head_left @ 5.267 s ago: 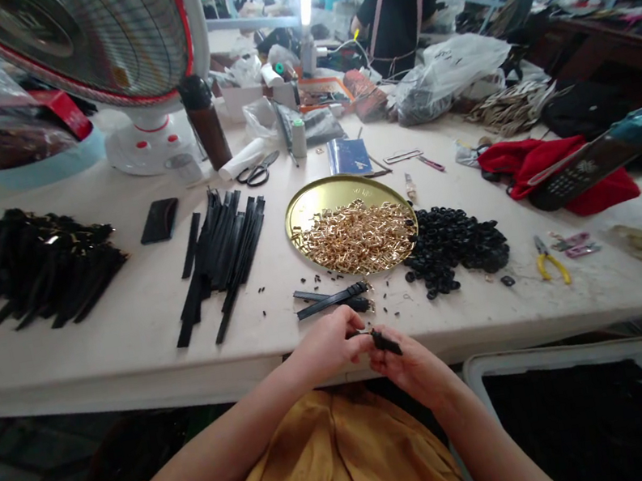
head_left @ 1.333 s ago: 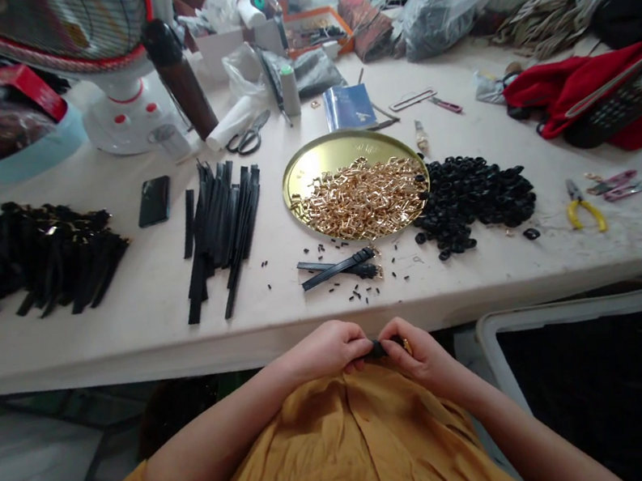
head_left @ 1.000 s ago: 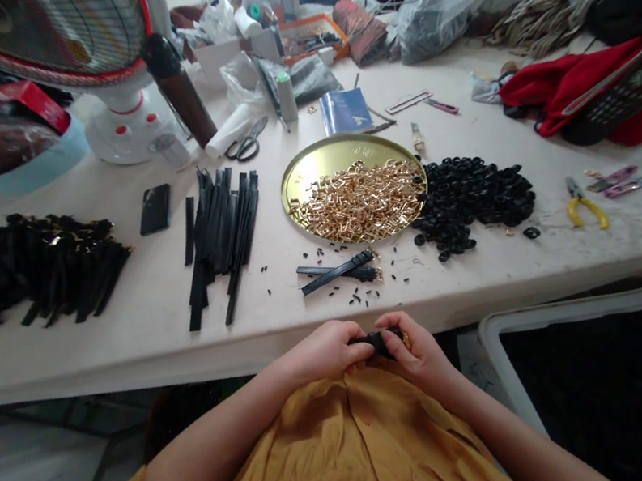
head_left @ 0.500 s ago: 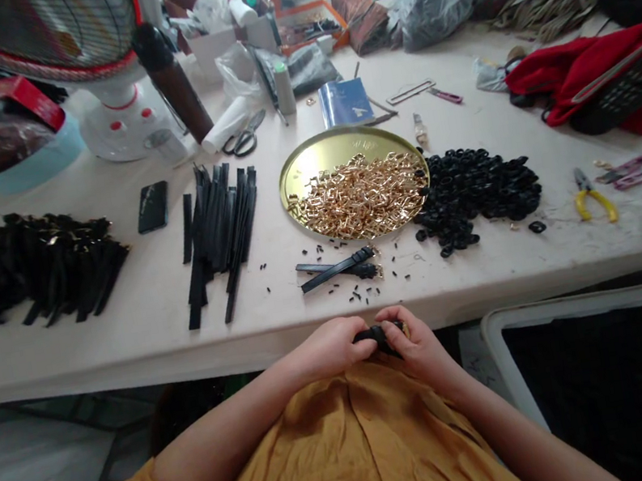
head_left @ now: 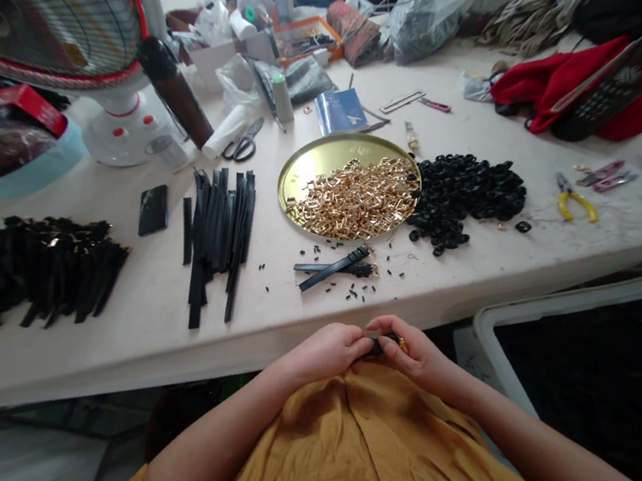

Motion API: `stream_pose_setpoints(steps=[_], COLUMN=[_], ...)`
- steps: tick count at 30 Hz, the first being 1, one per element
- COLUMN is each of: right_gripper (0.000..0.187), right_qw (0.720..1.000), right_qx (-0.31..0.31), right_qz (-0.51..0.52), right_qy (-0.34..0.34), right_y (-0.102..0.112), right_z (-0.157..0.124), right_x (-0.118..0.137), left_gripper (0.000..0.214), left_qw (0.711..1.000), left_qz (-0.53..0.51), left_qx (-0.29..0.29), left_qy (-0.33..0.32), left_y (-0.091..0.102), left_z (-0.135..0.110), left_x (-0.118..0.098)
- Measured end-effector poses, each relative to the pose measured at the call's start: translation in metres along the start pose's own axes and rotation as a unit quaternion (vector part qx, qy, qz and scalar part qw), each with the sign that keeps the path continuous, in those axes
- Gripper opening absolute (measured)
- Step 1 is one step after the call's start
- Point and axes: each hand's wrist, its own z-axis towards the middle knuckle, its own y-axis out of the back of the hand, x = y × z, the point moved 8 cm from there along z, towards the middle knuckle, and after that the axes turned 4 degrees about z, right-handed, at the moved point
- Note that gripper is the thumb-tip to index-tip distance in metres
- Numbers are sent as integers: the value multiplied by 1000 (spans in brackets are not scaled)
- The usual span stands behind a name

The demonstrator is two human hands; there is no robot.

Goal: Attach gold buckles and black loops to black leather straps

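Note:
Just below the table edge, my left hand [head_left: 342, 348] is closed round one end of a black strap [head_left: 377, 345], mostly hidden by the fingers. My right hand [head_left: 410, 349] pinches the strap's other end, where a bit of gold metal shows. On the table above lie two finished-looking straps with gold buckles [head_left: 335, 268], crossed over each other. Tiny black pieces [head_left: 358, 293] are scattered around them. Behind stands a round gold tray [head_left: 307, 158] heaped with gold buckles [head_left: 360, 197]. A pile of black loops [head_left: 466, 191] touches its right side.
Plain black strips [head_left: 215, 237] lie left of the tray, beside a phone [head_left: 153, 210]. Further left is a heap of buckled straps [head_left: 36, 268]. Scissors [head_left: 244, 142], a fan [head_left: 120, 126] and yellow-handled pliers [head_left: 575, 204] are around. A white-rimmed bin [head_left: 487, 328] stands at right.
Both hands have come down slightly, and the left fingers now cover more of the strap. Less of the black strap shows between the hands. The view has shifted a little.

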Motion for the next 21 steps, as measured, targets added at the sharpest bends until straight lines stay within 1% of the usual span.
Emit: stream_pose_setpoints(steps=[3,8,11,13,17,19,21], right_gripper=[23,24,26,26,24,25,26], right_qw=[1000,1000,999,999,999,998,996], right_qx=[23,-21,-30,-16,33,40,30], right_qz=[-3,12,29,24,28,47,70], right_qy=[8,-18,-33,-27,-13,-28,-49], right_y=[-2,8,12,12,10,10,10], right_z=[1,7,9,9,8,10,12], right_x=[1,-6,-6,-1,6,3,-3], left_gripper=[33,27,26,27,28,28,29], left_qw=[998,996,994,991,989,988,989], left_qz=[-58,-88,-114,-132,-150,-150,-150], left_qx=[18,5,7,6,15,18,12], left_qy=[10,-6,2,9,12,8,1], left_y=[-7,1,5,4,-3,-4,1], left_z=[2,0,0,1,7,9,9], left_x=[1,-2,-3,-2,1,1,-1])
